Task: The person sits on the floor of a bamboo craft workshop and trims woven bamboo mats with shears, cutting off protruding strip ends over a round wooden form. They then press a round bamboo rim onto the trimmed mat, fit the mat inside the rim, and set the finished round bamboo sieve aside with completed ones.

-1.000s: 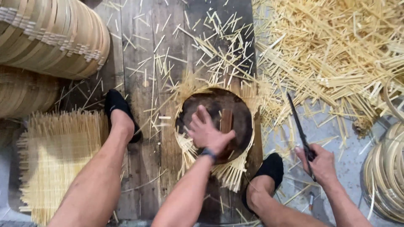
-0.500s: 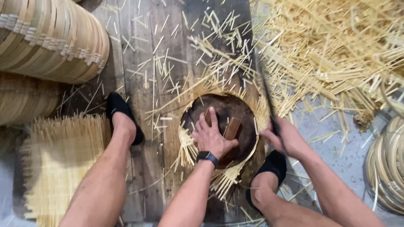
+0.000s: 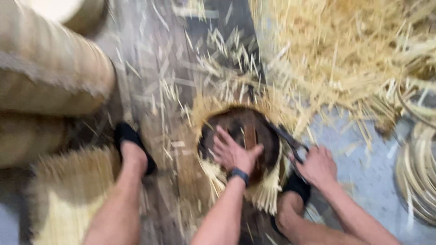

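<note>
Your left hand (image 3: pixel 234 153) lies flat and open on the round dark wooden block (image 3: pixel 243 136) between your feet, your right hand (image 3: pixel 318 165) grips the dark long knife (image 3: pixel 286 138) at its right edge, and many split bamboo sticks (image 3: pixel 345 59) already lie around.

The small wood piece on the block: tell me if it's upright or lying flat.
Upright: the wood piece stands narrow on the dark block, steadied by the left hand. Blur hides finer detail.

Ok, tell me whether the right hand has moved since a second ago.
Yes. The right hand, holding the dark knife, has come in leftward to the round wooden block's edge.
</note>
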